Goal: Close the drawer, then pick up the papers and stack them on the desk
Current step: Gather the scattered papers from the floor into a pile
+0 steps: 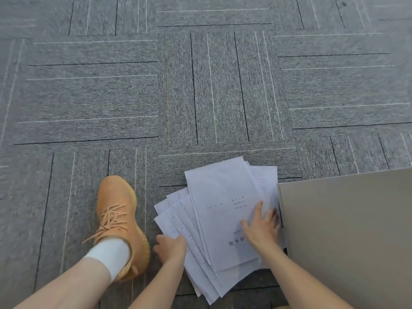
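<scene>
Several white printed papers (219, 210) lie fanned out on the grey carpet, low and right of centre. My left hand (170, 247) grips the left edge of the lower sheets, fingers curled around them. My right hand (262, 229) rests flat on the top sheet with fingers spread, close to the beige cabinet (347, 230). The cabinet's flat front fills the lower right; no drawer opening shows. The desk is not in view.
My left foot in an orange sneaker (119, 221) with a white sock stands on the carpet just left of the papers. Grey carpet tiles (200, 85) with thin light and dark lines cover the floor beyond.
</scene>
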Action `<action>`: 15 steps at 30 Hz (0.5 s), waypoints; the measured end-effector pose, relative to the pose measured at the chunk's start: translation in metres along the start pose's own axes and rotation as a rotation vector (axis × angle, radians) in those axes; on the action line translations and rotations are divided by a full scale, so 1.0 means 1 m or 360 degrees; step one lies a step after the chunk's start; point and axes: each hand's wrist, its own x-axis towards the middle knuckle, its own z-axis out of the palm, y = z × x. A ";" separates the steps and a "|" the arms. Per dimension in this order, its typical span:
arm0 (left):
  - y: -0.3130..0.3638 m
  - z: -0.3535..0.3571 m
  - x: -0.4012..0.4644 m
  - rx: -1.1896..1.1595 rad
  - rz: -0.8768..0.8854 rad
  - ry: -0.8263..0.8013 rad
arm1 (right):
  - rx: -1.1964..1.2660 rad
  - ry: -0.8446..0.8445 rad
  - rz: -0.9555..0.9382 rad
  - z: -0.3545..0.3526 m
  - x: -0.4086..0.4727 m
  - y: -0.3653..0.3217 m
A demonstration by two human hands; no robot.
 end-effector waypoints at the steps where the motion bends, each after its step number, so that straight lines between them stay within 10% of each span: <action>1: 0.000 0.001 0.000 0.0013 0.0002 0.0008 | -0.0013 -0.0012 -0.0018 0.002 -0.002 0.002; 15: 0.004 -0.006 0.006 -0.0274 0.0268 -0.0136 | -0.0089 -0.0017 -0.0268 0.004 0.004 0.012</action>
